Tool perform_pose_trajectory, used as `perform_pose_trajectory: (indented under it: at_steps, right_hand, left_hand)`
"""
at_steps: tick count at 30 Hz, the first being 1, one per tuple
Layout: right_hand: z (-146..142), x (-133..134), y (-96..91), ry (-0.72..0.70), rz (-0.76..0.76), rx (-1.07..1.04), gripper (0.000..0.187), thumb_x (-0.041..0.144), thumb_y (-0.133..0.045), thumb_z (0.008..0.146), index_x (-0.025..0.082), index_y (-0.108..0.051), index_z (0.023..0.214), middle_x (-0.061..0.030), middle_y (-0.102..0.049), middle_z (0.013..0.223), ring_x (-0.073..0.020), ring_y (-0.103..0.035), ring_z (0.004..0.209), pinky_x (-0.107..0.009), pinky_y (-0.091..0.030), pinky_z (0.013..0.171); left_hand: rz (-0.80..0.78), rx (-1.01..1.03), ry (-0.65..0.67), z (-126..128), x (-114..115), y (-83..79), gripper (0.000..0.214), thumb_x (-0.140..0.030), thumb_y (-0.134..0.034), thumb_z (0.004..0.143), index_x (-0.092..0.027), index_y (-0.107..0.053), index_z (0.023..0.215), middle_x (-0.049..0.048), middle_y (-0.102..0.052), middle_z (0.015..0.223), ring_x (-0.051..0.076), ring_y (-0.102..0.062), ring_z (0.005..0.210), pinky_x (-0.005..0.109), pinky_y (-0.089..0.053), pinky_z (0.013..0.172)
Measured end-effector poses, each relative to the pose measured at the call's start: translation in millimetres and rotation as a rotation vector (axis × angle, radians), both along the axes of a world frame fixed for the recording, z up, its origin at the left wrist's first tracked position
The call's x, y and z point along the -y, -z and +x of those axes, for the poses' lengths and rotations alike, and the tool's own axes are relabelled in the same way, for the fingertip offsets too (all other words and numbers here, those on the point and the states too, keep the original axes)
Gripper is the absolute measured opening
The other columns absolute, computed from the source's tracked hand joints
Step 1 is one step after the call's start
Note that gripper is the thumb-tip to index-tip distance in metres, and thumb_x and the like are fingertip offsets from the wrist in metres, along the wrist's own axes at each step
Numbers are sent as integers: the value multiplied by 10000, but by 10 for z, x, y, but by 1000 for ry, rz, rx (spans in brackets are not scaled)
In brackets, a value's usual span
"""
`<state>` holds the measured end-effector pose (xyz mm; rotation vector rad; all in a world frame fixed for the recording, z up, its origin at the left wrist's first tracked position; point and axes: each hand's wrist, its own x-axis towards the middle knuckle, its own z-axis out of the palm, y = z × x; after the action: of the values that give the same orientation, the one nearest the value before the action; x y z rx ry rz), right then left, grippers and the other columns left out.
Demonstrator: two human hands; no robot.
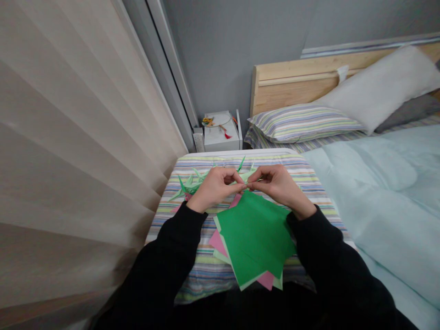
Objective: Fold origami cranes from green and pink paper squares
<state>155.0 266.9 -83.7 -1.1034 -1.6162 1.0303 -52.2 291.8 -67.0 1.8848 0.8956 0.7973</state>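
My left hand [215, 187] and my right hand [279, 184] meet above a striped surface [305, 172], fingers pinched together on a small light green folded paper piece [246, 176] held between them. Below my hands lies a stack of square paper sheets [254, 238], dark green on top with pink and pale green beneath. Several finished light green folded paper figures [192, 183] lie just left of my left hand. Both arms wear black sleeves.
A pleated beige curtain [68, 160] fills the left. A white box [221, 130] with a round hoop on it stands behind the striped surface. To the right is a bed with a pale blue cover [385, 197], a striped pillow [302, 123], a white pillow and a wooden headboard.
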Motion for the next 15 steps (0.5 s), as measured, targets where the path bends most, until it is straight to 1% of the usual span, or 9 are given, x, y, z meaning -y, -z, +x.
perform_pose_trajectory:
  at_steps: [5, 10, 12, 15]
  right_hand:
    - [2, 0, -5, 7, -1, 15, 126, 273, -790, 751, 165, -738, 712, -55, -755, 683, -168, -644, 574, -288, -485, 540]
    - [-6, 5, -13, 14, 22, 22, 142, 268, -792, 750, 169, -696, 714, -45, -734, 693, -159, -633, 582, -275, -460, 527]
    - [-18, 8, -17, 37, 45, -27, 167, 257, -809, 735, 184, -659, 750, -29, -728, 718, -159, -647, 603, -272, -473, 539]
    - [-38, 10, -31, 68, 54, -145, 263, 242, -838, 708, 209, -606, 828, -7, -727, 727, -175, -689, 647, -280, -511, 583]
  left_hand:
    - [-24, 6, 11, 1, -7, 6, 309, -432, -792, 809, -138, -708, 760, 37, -708, 672, 125, -605, 579, 237, -411, 557]
    - [-24, 16, 14, 10, 10, -1, 305, -422, -792, 815, -140, -690, 763, 30, -694, 677, 123, -606, 586, 236, -422, 564]
    - [-35, 58, 5, 14, 19, -6, 279, -397, -801, 810, -150, -672, 790, 12, -680, 676, 124, -624, 600, 230, -435, 572]
    - [-45, 108, -11, 14, 22, -7, 248, -361, -806, 806, -167, -659, 856, -20, -641, 660, 125, -632, 608, 226, -447, 577]
